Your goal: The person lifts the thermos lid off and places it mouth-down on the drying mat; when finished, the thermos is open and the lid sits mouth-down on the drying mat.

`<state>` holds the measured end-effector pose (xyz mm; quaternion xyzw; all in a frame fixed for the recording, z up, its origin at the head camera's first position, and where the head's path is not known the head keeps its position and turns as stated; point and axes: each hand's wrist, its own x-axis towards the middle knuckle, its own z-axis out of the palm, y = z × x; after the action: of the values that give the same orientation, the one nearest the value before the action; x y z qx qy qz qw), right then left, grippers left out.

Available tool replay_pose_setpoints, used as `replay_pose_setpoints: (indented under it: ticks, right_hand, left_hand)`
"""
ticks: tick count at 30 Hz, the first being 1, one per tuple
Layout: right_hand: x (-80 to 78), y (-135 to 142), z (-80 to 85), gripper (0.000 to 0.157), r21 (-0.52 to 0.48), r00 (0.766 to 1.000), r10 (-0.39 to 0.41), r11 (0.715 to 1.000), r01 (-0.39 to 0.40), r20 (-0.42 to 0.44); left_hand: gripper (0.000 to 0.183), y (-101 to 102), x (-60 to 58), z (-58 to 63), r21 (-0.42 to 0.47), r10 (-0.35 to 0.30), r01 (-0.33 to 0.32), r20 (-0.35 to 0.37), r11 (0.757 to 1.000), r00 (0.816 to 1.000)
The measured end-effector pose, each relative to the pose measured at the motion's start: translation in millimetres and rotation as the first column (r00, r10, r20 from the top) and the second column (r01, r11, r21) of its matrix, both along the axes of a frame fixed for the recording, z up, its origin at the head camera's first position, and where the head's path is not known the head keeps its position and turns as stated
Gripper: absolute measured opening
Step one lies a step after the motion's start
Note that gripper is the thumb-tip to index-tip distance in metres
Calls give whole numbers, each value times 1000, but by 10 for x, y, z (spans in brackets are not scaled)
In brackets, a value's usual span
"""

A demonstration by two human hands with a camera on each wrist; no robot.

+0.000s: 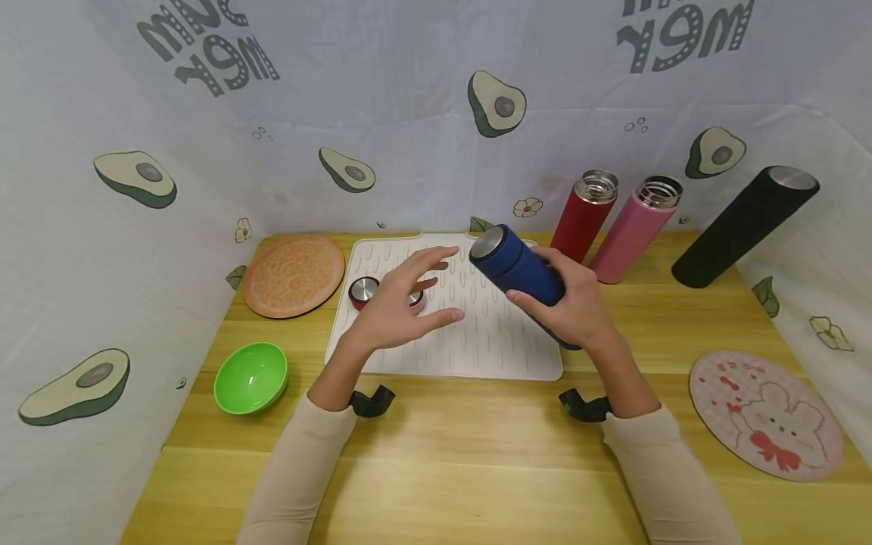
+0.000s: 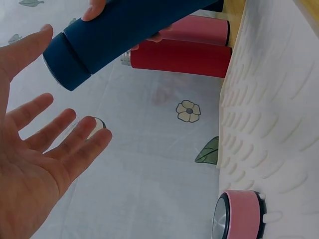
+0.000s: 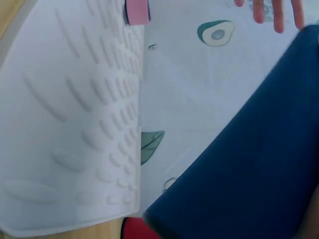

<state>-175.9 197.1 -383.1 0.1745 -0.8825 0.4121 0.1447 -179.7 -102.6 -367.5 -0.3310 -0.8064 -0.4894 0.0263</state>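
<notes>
My right hand [image 1: 572,299] grips a blue thermos flask [image 1: 524,269] around its body, tilted with its capped end toward the upper left, above a white ribbed drying mat [image 1: 477,333]. My left hand [image 1: 398,303] is held out with fingers spread, apart from the flask's cap; the left wrist view shows its palm bare. Below it on the mat lie a red lid with a steel top [image 1: 364,291] and a pink lid [image 2: 241,214], partly hidden by the hand in the head view. Uncapped red [image 1: 582,219] and pink [image 1: 633,235] flasks stand behind my right hand.
A capped black flask [image 1: 742,227] stands at the back right. On the left are an orange round mat [image 1: 294,276] and a green bowl [image 1: 250,378]. A pink rabbit-print mat [image 1: 766,416] lies at the right. A printed cloth [image 1: 409,98] hangs behind the table.
</notes>
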Motion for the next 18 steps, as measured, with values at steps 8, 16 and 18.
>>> replay_pose_setpoints:
  ticks: [8,16,18]
  right_hand:
    - [125,-150,146,71,164,983,163,971,-174,80]
    - [205,-227,228,70,237,959,269,930,-282,85]
    - [213,-216,238,70,248,956,278,924,-292,92]
  left_hand:
    - [79,-10,90,106,14,-38,39,-54,999,998]
    - [67,-17,130,115,1,-143,144,-55,990,988]
    - [63,-17,138,120,18,-157,158,-39,987,987]
